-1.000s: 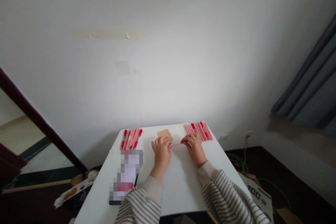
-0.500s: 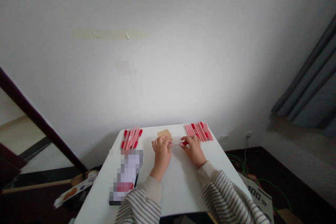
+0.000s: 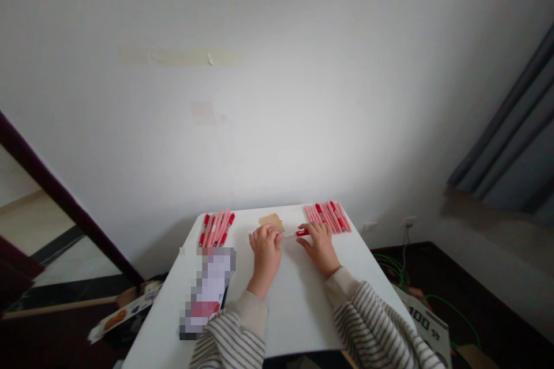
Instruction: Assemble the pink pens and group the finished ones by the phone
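Observation:
My left hand point(image 3: 265, 246) and my right hand point(image 3: 319, 243) rest on the white table point(image 3: 294, 305), both with fingers curled. Between them they hold one thin pen point(image 3: 292, 233), whose clear barrel is at my left fingertips and whose red end is at my right. A small tan card point(image 3: 272, 221) lies just beyond my left hand. A row of pink and red pens point(image 3: 328, 216) lies at the far right of the table, close to my right hand. Another bunch of pink and red pens point(image 3: 216, 228) lies at the far left.
A blurred-out flat object point(image 3: 206, 291) lies on the table's left side. A plain white wall stands right behind the table. Grey curtains point(image 3: 515, 144) hang at the right. Green cables point(image 3: 392, 270) and a printed bag point(image 3: 426, 323) lie on the dark floor to the right.
My hands have drawn slightly closer together and a little farther up the table, with the pen still between them. Nothing else has moved.

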`<action>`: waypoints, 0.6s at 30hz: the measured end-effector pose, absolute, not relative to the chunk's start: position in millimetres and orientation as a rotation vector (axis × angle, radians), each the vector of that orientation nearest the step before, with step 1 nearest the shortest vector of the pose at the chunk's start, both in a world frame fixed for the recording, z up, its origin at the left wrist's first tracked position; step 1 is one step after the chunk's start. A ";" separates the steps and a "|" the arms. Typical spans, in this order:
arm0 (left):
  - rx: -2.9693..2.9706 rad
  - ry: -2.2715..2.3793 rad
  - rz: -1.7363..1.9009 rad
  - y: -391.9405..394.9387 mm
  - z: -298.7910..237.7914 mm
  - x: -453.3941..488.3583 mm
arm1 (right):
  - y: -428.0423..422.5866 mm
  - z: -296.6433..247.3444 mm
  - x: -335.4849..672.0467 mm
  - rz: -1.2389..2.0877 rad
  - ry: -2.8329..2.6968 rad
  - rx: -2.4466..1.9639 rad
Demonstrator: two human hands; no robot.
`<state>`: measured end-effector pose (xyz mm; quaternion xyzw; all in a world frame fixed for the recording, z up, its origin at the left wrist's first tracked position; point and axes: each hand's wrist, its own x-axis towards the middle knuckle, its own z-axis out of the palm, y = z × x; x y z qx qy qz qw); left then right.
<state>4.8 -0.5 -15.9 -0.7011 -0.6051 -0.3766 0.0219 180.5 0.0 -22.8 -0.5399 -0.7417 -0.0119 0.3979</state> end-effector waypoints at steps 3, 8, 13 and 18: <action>-2.188 -1.864 -1.172 -0.1 -15.5 4.4 | 0.6 -22.6 180.6 -0.038 -1.877 -1.379; -2.238 -1.850 -1.204 -1.7 -12.8 5.5 | 1.7 -24.1 181.1 -0.051 -1.876 -1.413; -2.195 -1.896 -1.203 -1.4 -12.9 5.9 | 0.9 -23.3 181.2 -0.006 -1.861 -1.374; -2.184 -1.872 -1.205 -0.7 -13.3 6.0 | -0.9 -20.3 181.1 0.013 -1.848 -1.367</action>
